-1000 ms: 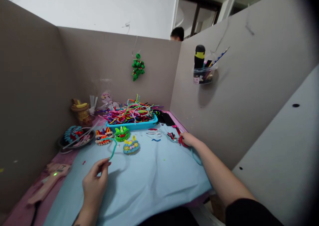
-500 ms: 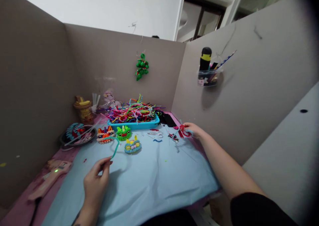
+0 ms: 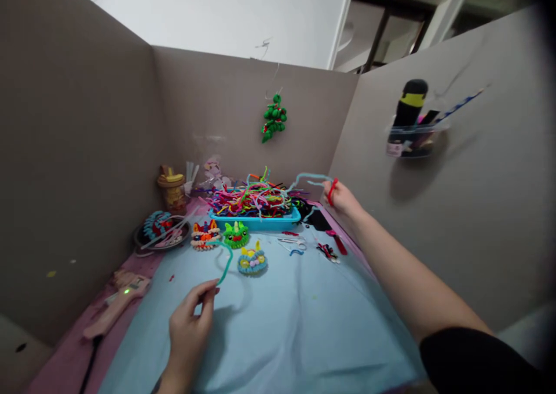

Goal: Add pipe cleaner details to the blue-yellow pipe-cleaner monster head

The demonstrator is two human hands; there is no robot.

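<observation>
Pinched in my left hand is the end of a teal pipe cleaner, which curves up over the table. My right hand is raised near the right wall, closed on a light blue pipe cleaner that reaches left over the tray. A red loop lies around its fingers; I cannot tell its exact kind. Beyond my left hand stand three fuzzy animal-face pieces: an orange one, a green one and a blue-and-yellow one.
A blue tray heaped with pipe cleaners stands at the back. Scissors and a red-handled tool lie at right. At left are a dark bowl and a pink glue gun. A cup of tools hangs on the wall.
My right hand has lifted from low over the table to beside the tray, with the light blue pipe cleaner stretched leftward. My left hand keeps its pinch. The view has turned left.
</observation>
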